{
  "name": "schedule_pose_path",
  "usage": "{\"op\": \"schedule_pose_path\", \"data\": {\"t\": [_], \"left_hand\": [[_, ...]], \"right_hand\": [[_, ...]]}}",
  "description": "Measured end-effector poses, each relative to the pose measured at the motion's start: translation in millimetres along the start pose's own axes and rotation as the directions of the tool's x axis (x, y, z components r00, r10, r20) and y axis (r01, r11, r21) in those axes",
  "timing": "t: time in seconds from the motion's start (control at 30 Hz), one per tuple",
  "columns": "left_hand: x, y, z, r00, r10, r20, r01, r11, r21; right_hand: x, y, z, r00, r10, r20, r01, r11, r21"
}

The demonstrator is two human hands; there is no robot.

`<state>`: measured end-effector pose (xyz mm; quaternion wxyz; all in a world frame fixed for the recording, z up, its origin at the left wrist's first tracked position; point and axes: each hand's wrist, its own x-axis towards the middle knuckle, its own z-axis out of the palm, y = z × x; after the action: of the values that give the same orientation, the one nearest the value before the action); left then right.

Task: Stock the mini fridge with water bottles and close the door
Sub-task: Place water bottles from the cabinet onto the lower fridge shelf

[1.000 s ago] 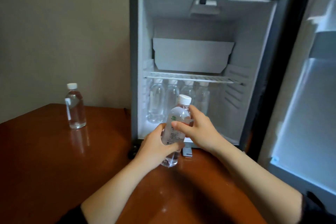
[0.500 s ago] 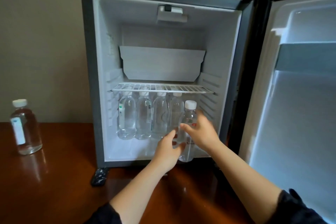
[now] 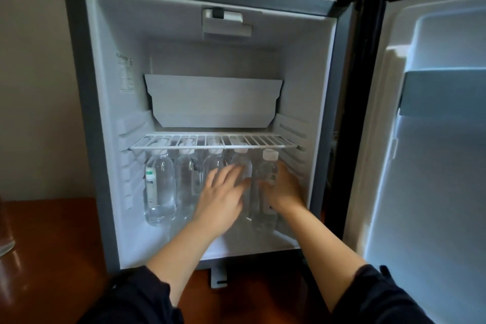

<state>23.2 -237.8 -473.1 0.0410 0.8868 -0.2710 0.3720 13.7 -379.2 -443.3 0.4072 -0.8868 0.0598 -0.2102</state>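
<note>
The fridge (image 3: 79, 113) fills the middle of the frame, its door (image 3: 434, 192) wide open on the right. Under the wire shelf (image 3: 210, 141), the right hand (image 3: 285, 189) curls its fingers round a water bottle (image 3: 263, 216) at the row's right end. The left hand (image 3: 221, 194), fingers spread, lies over the next bottle (image 3: 243, 166).

We see a glossy reddish-brown wooden counter (image 3: 52, 244), with pale streaks of light reflected near its left edge. Behind it rises a plain beige wall (image 3: 34, 87), dim and bare. A small grey bracket (image 3: 217, 277) stands on the counter, just right of the middle.
</note>
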Motion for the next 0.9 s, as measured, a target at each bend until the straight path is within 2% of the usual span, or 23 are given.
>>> {"op": "schedule_pose_path", "data": {"t": [0.07, 0.13, 0.33, 0.43, 0.6, 0.9], "left_hand": [[8, -15, 3, 0.997, 0.071, 0.003, -0.071, 0.984, 0.163], [14, -25, 4, 0.994, 0.096, 0.053, -0.106, 0.963, 0.248], [14, -48, 29, 0.988, 0.156, 0.008, -0.149, 0.928, 0.340], [15, -53, 37, 0.985, 0.172, -0.021, -0.154, 0.923, 0.352], [13, -50, 41, 0.982, 0.181, -0.061, -0.151, 0.931, 0.332], [13, -45, 42, 0.985, 0.155, -0.073, -0.127, 0.945, 0.300]], "right_hand": [[7, 0, 4, 1.000, -0.019, -0.023, 0.019, 1.000, -0.012], [14, 1, 8, 0.998, -0.030, -0.047, 0.029, 0.999, -0.020], [39, 3, 19, 0.999, -0.022, -0.025, 0.021, 0.999, -0.028], [51, 2, 23, 1.000, 0.008, 0.002, -0.008, 1.000, 0.007], [69, -6, 26, 0.994, 0.078, 0.078, -0.074, 0.996, -0.049], [94, -8, 42, 0.985, 0.150, 0.084, -0.148, 0.988, -0.034]]}}
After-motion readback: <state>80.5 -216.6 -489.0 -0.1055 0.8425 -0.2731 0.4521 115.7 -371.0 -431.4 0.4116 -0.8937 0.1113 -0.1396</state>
